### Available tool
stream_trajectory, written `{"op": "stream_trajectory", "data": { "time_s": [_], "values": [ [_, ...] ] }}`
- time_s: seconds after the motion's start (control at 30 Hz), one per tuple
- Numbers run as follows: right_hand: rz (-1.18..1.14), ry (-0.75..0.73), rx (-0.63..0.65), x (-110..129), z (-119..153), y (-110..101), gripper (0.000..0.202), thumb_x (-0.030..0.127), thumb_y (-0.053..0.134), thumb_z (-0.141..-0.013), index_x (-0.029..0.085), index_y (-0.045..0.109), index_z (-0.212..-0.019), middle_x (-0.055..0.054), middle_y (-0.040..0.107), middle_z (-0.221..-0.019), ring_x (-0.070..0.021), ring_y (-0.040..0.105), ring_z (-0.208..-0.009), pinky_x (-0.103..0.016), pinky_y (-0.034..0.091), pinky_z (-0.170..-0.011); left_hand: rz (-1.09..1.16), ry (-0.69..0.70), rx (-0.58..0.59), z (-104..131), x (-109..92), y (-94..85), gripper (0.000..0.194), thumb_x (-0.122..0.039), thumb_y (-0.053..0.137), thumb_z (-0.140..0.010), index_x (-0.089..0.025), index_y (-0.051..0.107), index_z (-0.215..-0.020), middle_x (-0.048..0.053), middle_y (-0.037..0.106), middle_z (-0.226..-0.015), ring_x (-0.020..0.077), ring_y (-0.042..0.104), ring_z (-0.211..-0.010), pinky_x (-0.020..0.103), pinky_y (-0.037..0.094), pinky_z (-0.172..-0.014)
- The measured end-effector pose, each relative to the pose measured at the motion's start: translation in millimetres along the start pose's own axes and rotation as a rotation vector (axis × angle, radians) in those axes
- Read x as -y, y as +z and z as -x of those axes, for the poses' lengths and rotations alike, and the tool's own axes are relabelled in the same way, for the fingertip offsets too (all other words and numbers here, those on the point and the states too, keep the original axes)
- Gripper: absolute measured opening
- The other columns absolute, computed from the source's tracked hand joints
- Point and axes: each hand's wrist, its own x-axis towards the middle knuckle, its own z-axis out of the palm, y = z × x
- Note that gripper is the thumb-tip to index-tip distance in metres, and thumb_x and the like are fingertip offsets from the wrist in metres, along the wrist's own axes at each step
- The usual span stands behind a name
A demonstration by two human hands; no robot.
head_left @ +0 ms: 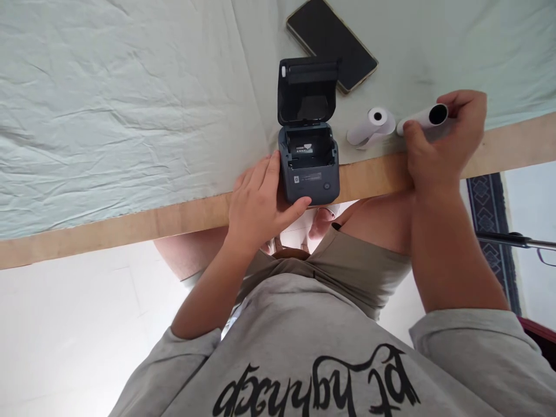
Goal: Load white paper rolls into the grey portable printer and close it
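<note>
A small dark printer (309, 182) stands near the table's front edge with its lid (307, 95) raised and its paper bay showing. Beside it, my left hand (260, 200) rests against the printer's left side, fingers stretched and thumb at its front corner. To the right, my right hand (447, 136) has its thumb and fingers around a white roll with a wide dark core (419, 120), which touches the cloth. Between the printer and that hand lies a smaller white paper roll (369, 126) with a narrow core and a loose paper end.
Behind the printer's lid lies a black phone (332, 43) at an angle. A pale green cloth (130, 104) covers the table up to its bare wooden edge (174, 223). A patterned dark mat (490, 220) and a metal rod (516, 240) show at the right.
</note>
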Motion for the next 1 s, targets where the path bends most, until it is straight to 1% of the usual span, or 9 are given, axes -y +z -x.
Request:
{"op": "stream_trajectory", "data": {
  "time_s": [0.13,0.23,0.3,0.43,0.63,0.77,0.87,0.93,1.0],
  "values": [
    [-0.221,-0.054,0.032,5,9,0,0.049,0.008,0.064,-0.062,0.025,0.056,-0.108,-0.007,0.054,-0.100,-0.0203,0.054,-0.087,-0.036,0.046,-0.075,-0.007,-0.009,0.007,-1,0,0.7,0.087,-0.076,0.043,-0.093,-0.012,0.043,-0.152,0.022,0.059,-0.144,0.0396,0.057,-0.131,0.052,0.043,-0.109],
    [-0.219,-0.035,0.081,4,15,3,0.049,0.006,0.055,-0.064,0.025,0.057,-0.110,-0.006,0.058,-0.102,-0.0157,0.054,-0.079,-0.032,0.044,-0.066,-0.011,0.000,0.008,-1,1,1.4,0.088,-0.076,0.044,-0.092,-0.011,0.042,-0.152,0.022,0.058,-0.145,0.0400,0.056,-0.132,0.051,0.043,-0.110],
    [-0.158,-0.058,0.113,1,16,5,0.049,0.007,0.055,-0.065,0.024,0.057,-0.112,-0.004,0.059,-0.105,-0.0141,0.054,-0.079,-0.031,0.046,-0.067,-0.026,0.005,0.011,-1,1,1.7,0.088,-0.076,0.042,-0.092,-0.010,0.042,-0.151,0.023,0.058,-0.145,0.0400,0.056,-0.133,0.051,0.043,-0.109],
    [-0.100,-0.136,0.123,-6,16,5,0.046,0.015,0.065,-0.067,0.022,0.057,-0.112,-0.003,0.055,-0.109,-0.0142,0.055,-0.087,-0.031,0.048,-0.070,-0.054,-0.001,-0.004,-2,1,2.0,0.090,-0.076,0.040,-0.092,-0.008,0.044,-0.150,0.024,0.059,-0.143,0.0402,0.059,-0.129,0.051,0.044,-0.107],
    [-0.102,-0.075,0.113,-7,17,6,0.043,0.017,0.065,-0.071,0.024,0.057,-0.113,0.000,0.052,-0.101,-0.0124,0.051,-0.085,-0.030,0.046,-0.073,-0.049,0.008,-0.021,-2,0,2.3,0.087,-0.075,0.040,-0.093,-0.008,0.045,-0.149,0.023,0.061,-0.141,0.0394,0.060,-0.128,0.050,0.046,-0.106],
    [-0.158,-0.032,0.081,-4,18,7,0.049,0.016,0.065,-0.067,0.023,0.054,-0.114,0.001,0.050,-0.098,-0.0082,0.047,-0.069,-0.027,0.042,-0.062,-0.053,0.008,-0.022,-2,1,2.9,0.089,-0.076,0.040,-0.093,-0.008,0.045,-0.149,0.023,0.061,-0.142,0.0391,0.060,-0.129,0.049,0.046,-0.105],
    [-0.212,-0.064,0.039,-3,19,8,0.051,0.011,0.059,-0.065,0.020,0.052,-0.115,0.000,0.052,-0.100,-0.0063,0.048,-0.063,-0.025,0.037,-0.054,-0.044,0.011,-0.018,-2,1,3.1,0.089,-0.076,0.041,-0.093,-0.007,0.045,-0.150,0.024,0.060,-0.142,0.0397,0.059,-0.129,0.050,0.045,-0.106],
    [-0.224,-0.084,0.015,-3,20,7,0.050,0.011,0.057,-0.066,0.019,0.052,-0.114,-0.002,0.055,-0.102,-0.0074,0.052,-0.066,-0.026,0.039,-0.056,-0.037,0.017,-0.018,-2,1,2.8,0.090,-0.076,0.042,-0.093,-0.006,0.045,-0.150,0.024,0.061,-0.141,0.0399,0.059,-0.129,0.050,0.045,-0.106],
    [-0.211,-0.096,-0.005,-2,21,6,0.047,0.009,0.057,-0.067,0.019,0.054,-0.112,-0.003,0.057,-0.102,-0.0108,0.057,-0.076,-0.029,0.045,-0.066,-0.034,0.021,-0.022,-2,1,2.2,0.090,-0.075,0.043,-0.093,-0.005,0.046,-0.149,0.024,0.061,-0.141,0.0398,0.060,-0.128,0.049,0.045,-0.106]
  ]
}}
